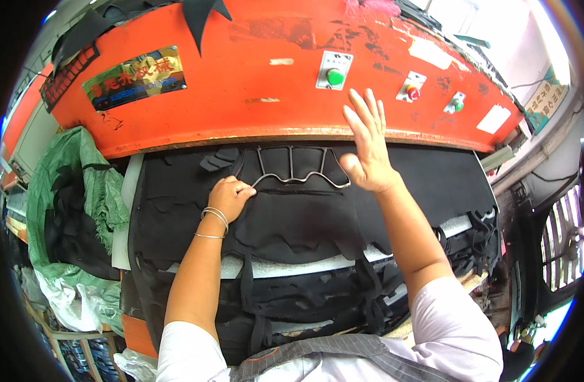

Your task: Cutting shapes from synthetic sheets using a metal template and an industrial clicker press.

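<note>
A steel cutting die (291, 181) with a wavy front edge and thin cross struts lies on black sheet material (298, 219), its back part close under the orange machine's lower edge. My left hand (230, 197), a bangle pair at its wrist, rests on the sheet with curled fingers closed on the die's left corner. Raised to the right of the die is my right hand (370, 149), fingers stretched and holding nothing. Its fingertips are below and to the right of a green push button (334, 77) on the machine front, apart from it in the picture.
The orange press (260, 95) spans the far side, with a red button (412, 93) and a smaller green knob (458, 106). A green woven sack (44, 210) holding black scraps stands at the left. Cut black strips (368, 286) hang over the near edge.
</note>
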Demonstrator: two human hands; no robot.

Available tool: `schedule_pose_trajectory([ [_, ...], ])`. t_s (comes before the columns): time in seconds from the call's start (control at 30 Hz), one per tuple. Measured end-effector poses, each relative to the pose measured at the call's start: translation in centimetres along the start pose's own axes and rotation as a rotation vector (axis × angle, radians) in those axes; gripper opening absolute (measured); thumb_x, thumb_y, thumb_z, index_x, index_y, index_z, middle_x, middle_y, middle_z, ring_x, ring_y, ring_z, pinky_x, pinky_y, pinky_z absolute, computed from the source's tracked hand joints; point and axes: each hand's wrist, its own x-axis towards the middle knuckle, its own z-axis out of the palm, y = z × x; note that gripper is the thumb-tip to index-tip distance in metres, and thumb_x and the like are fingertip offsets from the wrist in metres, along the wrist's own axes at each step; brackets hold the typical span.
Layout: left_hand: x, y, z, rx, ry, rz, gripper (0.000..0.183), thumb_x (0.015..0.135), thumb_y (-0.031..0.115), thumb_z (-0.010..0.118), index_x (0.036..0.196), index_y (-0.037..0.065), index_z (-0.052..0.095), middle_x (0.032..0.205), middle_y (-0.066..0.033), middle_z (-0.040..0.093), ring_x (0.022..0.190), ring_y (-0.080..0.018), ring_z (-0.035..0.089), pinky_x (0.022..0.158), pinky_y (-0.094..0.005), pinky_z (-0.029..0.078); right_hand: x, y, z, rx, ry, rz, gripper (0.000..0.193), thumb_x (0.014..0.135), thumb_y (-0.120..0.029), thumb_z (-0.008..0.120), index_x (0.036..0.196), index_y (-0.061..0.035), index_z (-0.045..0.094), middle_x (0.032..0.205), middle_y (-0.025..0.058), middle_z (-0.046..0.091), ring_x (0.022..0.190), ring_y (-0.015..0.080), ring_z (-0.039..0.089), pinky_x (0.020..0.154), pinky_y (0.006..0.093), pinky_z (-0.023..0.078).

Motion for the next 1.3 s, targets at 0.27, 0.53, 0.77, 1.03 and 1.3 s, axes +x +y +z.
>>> schedule_pose_trajectory([
  [0.27,-2.2,0.6,1.5,0.083,0.085,0.112,0.016,0.08,0.025,0.067,0.083,0.011,0.074,0.086,-0.0074,0.065,0.084,-0.0293,0.058,0.08,-0.0397,0.048,-7.5,0.5,8.3,0.094,-0.666,0.056,0.071,0.081,-0.06,0.061,0.118,0.0004,0.057,0.122,0.0167,0.054,0.126,0.0326,0.044,0.105,0.0433,0.035],
  [0.53,1.2,7.6,-3.8,-0.024,0.585,0.251,0.005,0.081,0.011,0.064,0.081,0.007,0.063,0.09,-0.0131,0.054,0.088,-0.0341,0.054,0.08,-0.0428,0.045,-1.4,3.9,8.8,0.129,-1.289,0.085,0.068,0.07,-0.049,0.076,0.123,-0.009,0.061,0.129,0.0117,0.057,0.116,0.0331,0.055,0.097,0.0418,0.045],
  [0.77,-1.3,0.9,0.2,0.141,0.124,0.073,0.016,0.072,0.017,0.077,0.084,0.009,0.069,0.112,-0.01,0.055,0.102,-0.0318,0.053,0.09,-0.0417,0.045,-1.0,2.7,9.1,0.049,-1.337,0.162,0.074,0.069,-0.037,0.079,0.134,-0.0125,0.054,0.138,0.0079,0.052,0.123,0.0303,0.052,0.104,0.0405,0.041],
  [1.03,0.9,7.1,-2.3,0.094,0.382,0.254,0.015,0.07,0.01,0.076,0.082,0.006,0.068,0.114,-0.0138,0.05,0.102,-0.0292,0.05,0.09,-0.0386,0.042,1.1,1.5,7.5,-0.056,-1.382,0.417,0.057,0.072,-0.043,0.077,0.116,-0.0081,0.066,0.111,0.0117,0.067,0.112,0.0301,0.06,0.093,0.0413,0.047],
  [1.3,2.1,0.4,2.2,-0.569,-0.041,0.119,0.08,0.085,0.049,0.065,0.145,0.008,0.032,0.13,-0.0152,0.051,0.103,-0.025,0.058,0.081,-0.0358,0.05,-2.0,3.7,7.0,0.146,-1.064,0.419,0.046,0.077,-0.048,0.073,0.098,-0.0067,0.07,0.097,0.0196,0.067,0.099,0.0356,0.063,0.083,0.0446,0.048],
])
